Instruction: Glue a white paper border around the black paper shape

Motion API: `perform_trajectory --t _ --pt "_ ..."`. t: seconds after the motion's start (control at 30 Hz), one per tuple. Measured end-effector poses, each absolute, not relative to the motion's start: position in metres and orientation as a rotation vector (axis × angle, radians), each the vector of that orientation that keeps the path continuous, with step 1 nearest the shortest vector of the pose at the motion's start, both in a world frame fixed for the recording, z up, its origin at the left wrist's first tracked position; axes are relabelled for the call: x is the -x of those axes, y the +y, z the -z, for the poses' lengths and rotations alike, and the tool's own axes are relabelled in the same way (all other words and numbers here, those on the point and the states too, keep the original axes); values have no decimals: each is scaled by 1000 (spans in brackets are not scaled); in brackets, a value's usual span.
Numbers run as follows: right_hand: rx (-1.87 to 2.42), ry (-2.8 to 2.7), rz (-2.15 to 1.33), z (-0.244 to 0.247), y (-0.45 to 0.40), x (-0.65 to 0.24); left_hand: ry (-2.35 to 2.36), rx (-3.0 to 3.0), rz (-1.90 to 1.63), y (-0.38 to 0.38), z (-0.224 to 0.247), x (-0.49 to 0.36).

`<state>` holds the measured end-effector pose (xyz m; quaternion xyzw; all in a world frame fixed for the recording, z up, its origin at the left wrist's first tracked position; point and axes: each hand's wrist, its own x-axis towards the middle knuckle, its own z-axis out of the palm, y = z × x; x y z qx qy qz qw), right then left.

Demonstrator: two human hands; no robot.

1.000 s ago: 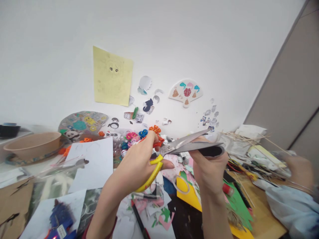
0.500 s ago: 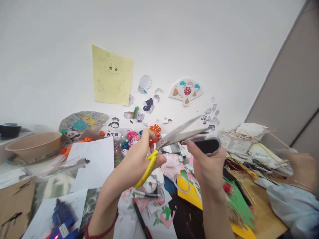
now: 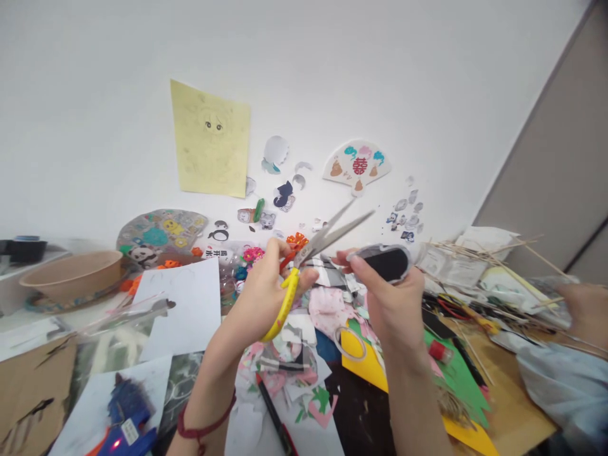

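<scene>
My left hand [image 3: 256,297] is closed round the handles of a pair of scissors [image 3: 285,305], yellow on the near handle and reddish-orange on the other. Their blades are spread and point up and to the right. Pinched in my right hand [image 3: 398,310] is a small paper cut-out [image 3: 387,262], a black oval with a pale border. The scissor blades are to its left, not touching it. Below my hands lies a heap of paper scraps [image 3: 304,373], pink, green, white and grey. A black pen [image 3: 273,408] with a red tip rests among them.
A blue glue gun [image 3: 124,411] with a red light lies at front left. Behind it are white paper [image 3: 183,307] and a brown bowl [image 3: 76,275]. Tape ring [image 3: 350,342], yellow card and thin sticks [image 3: 498,253] lie rightward. Another person's hand [image 3: 586,310] is at far right.
The scissors have drawn back left and down from the cut-out, and their blades now stand apart from it. My right hand still holds the cut-out, slightly shifted. The view has shifted slightly.
</scene>
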<state>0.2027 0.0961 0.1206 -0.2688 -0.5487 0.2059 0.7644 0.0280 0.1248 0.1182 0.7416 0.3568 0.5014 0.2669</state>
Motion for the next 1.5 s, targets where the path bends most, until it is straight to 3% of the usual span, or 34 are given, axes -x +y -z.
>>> perform_trajectory --t 0.13,0.33,0.47,0.6,0.87,1.07,1.27,1.5 --pt "636 -1385 -640 -120 99 -210 1247 -1827 -1628 137 -114 -24" --pt "703 -1729 -954 -120 114 -229 1760 -1730 -1599 136 -116 -2" --pt "685 -1857 -1164 -117 123 -233 1446 -1555 -1586 122 -106 0" --pt "747 -1945 -1085 -114 121 -226 1171 -1531 -1447 96 -86 -14" --pt "869 -2045 -1104 -100 96 -212 859 -1326 -1489 58 -50 -29" --pt "914 -1922 -1092 -84 87 -219 880 -1208 -1614 50 -30 -28" --pt "936 -1325 -802 -51 81 -217 911 -1124 -1736 55 -14 -24" --pt "974 -1360 -882 -21 69 -195 1043 -1093 -1742 61 3 -27"
